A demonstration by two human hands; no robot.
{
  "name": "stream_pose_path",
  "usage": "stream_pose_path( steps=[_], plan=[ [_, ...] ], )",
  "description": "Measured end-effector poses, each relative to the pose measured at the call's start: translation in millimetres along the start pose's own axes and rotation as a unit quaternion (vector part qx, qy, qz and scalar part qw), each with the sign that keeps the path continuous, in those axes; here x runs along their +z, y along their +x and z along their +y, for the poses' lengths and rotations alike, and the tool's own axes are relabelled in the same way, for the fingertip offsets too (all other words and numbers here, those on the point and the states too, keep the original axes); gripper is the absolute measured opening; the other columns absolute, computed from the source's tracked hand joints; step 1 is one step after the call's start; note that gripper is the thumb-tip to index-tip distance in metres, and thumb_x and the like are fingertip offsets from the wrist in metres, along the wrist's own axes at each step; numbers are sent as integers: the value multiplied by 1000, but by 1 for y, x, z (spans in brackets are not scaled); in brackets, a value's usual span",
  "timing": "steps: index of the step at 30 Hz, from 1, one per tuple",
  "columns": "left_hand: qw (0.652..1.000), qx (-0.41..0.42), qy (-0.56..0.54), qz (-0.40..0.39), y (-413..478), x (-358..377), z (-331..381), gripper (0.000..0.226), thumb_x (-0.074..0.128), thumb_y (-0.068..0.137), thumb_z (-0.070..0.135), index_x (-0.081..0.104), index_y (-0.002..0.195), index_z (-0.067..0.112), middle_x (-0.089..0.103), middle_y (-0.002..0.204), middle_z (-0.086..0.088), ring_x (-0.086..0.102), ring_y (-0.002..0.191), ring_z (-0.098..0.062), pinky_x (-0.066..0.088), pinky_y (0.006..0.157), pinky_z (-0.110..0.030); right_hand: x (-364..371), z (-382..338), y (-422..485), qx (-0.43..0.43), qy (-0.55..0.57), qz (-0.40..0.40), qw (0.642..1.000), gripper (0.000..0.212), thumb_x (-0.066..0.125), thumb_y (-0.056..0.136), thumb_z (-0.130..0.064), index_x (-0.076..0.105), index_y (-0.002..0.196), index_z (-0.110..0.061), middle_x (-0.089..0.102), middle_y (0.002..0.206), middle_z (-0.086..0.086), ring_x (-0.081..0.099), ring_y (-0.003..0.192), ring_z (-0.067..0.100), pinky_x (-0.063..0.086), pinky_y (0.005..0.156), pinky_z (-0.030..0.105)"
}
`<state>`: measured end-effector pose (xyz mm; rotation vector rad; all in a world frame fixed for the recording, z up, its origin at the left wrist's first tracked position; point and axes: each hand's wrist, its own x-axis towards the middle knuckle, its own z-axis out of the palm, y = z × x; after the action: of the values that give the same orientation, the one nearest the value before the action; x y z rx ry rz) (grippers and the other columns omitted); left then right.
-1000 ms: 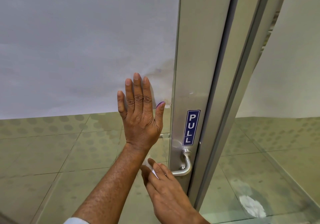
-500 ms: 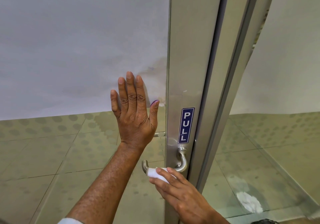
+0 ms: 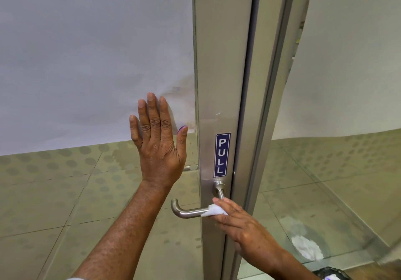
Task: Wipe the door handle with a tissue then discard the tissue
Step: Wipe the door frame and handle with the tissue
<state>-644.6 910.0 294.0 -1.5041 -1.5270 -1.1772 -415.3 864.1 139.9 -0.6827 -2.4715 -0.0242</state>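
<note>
Head view: glass door (image 3: 91,193) fills the left, frosted up top, w/ a metal frame (image 3: 219,73) running vertical down the centre and a blue PULL sticker (image 3: 222,155) just above the lever. Left hand (image 3: 159,147) is spread flat, fingers up, pressed on the glass just left of the frame, holding nothing. Right hand (image 3: 237,222) is curled around a folded white tissue (image 3: 213,210), pinching it onto the door handle (image 3: 187,211) near the bend where the lever meets its stem. Handle's long axis runs horizontal, its free end pointing left, away from the right hand and below the left wrist. Right hand is clearly the nearer one; bare metal left to wipe lies leftward along the bar. Wiping looks partway done, tissue not discarded yet.
</note>
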Motion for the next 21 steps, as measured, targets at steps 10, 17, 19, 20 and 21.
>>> stream_pose_path(
  steps=[10,17,19,20,21],
  plan=[
    [998,2,-33,-56,-5,-24,5,65,39,110,31,10,162,5,7,171,-17,-1,159,-27,7,130,-52,-30,-19,-4,127,31,140,981,59,52,72,25,66,103,-23,67,126,-12,45,142,15,47,107,38],
    [989,0,-115,-90,-41,-63,28,61,41,106,29,25,160,7,15,171,-12,8,160,-27,13,129,-49,-47,-64,16,122,-3,220,968,49,26,104,-7,73,91,-8,64,137,-1,49,139,23,46,107,50],
    [984,5,-146,-105,-57,-79,35,57,44,105,27,34,157,8,20,170,-10,11,160,-25,13,130,-46,-55,-74,21,114,-11,224,968,53,22,107,-13,73,94,-8,63,139,1,50,138,27,47,104,55],
    [979,5,-164,-116,-65,-86,37,55,46,104,28,39,155,9,23,170,-9,13,159,-24,14,129,-45,-60,-80,24,107,-17,225,968,47,24,105,-9,71,98,-10,61,140,0,48,139,26,45,106,54],
    [974,1,-187,-129,-72,-93,39,51,47,103,29,46,151,10,26,169,-7,16,159,-22,16,129,-45,-64,-85,26,97,-25,226,969,41,30,101,0,69,103,-12,60,142,-1,47,141,25,44,108,53]
  ],
)
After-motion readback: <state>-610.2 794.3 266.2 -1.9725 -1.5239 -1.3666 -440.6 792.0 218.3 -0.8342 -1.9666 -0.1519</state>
